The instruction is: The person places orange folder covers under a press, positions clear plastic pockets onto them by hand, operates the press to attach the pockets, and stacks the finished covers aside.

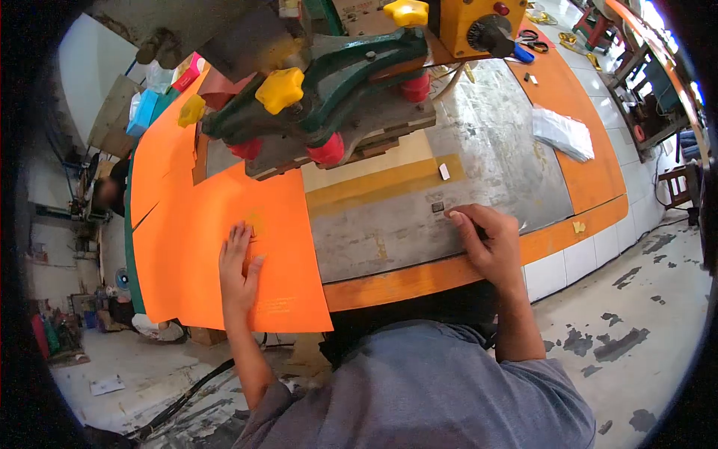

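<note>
My left hand [239,273] lies flat, fingers stretched out, on a bright orange sheet [187,262] that covers the left side of the table and hangs over its front edge. Above the front of a grey metal plate [374,247], my right hand [490,239] is closed in a pinch. What its fingertips hold, if anything, I cannot make out. Just left of them a small dark rectangular piece [437,207] sits on the plate. Farther back is a small white piece [444,171], on a brownish tape strip [381,187].
A heavy green press [329,97] with yellow knobs overhangs the plate. Behind it stands a yellow box with a dark knob [486,34]. On the right are plastic bags [562,133] and scissors [532,41]. A blue box [142,112] stands back left. Another person [112,187] is at far left.
</note>
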A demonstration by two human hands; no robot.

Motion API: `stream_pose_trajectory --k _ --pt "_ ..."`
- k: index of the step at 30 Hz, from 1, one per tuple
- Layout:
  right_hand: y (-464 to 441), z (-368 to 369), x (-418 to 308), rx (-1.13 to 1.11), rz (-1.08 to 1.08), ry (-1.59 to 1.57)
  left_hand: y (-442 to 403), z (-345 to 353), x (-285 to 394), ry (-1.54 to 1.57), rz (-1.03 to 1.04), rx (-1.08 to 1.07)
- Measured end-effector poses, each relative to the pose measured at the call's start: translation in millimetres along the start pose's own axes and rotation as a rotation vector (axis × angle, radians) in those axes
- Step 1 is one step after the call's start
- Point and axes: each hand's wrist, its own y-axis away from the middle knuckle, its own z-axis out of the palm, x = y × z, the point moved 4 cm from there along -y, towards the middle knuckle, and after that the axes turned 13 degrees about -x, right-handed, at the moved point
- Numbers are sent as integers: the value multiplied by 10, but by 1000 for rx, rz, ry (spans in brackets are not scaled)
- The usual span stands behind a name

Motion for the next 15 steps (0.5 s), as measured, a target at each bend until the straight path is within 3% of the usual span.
stream_pose_trajectory --k 15 --pt "22 21 22 16 -4 60 -82 166 246 -25 -91 47"
